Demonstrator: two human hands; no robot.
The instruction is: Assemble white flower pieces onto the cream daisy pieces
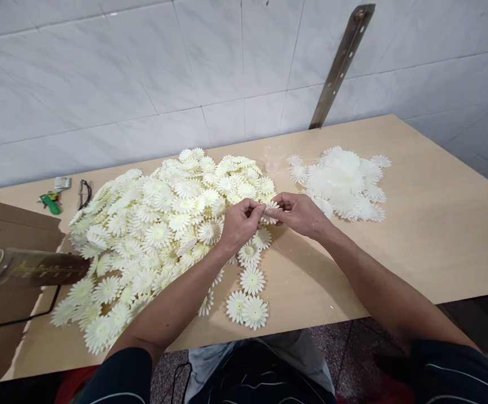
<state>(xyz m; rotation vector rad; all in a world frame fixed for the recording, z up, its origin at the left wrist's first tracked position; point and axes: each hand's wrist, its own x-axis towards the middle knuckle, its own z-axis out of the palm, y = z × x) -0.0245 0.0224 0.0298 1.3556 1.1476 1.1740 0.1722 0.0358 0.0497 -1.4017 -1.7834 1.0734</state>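
My left hand (244, 221) and my right hand (296, 213) meet at the fingertips above the right edge of the big flower pile. Between them is a pale artificial flower head (271, 212), its petals showing past my right fingers. The right thumb and fingers pinch this flower. My left thumb and forefinger are pressed together at its near side; whatever they hold is too small to make out. Below my hands, several loose cream flower heads (252, 280) lie on the table. A large heap of cream flower heads (155, 233) spreads to the left.
A smaller heap of whiter, translucent petal pieces (345, 179) lies at the right. Behind my hands stands a clear plastic cup (274, 159). A green tool (50, 203) and dark glasses (85, 193) sit at the back left. A brown cylinder (45, 267) juts in beside a cardboard box (12, 224).
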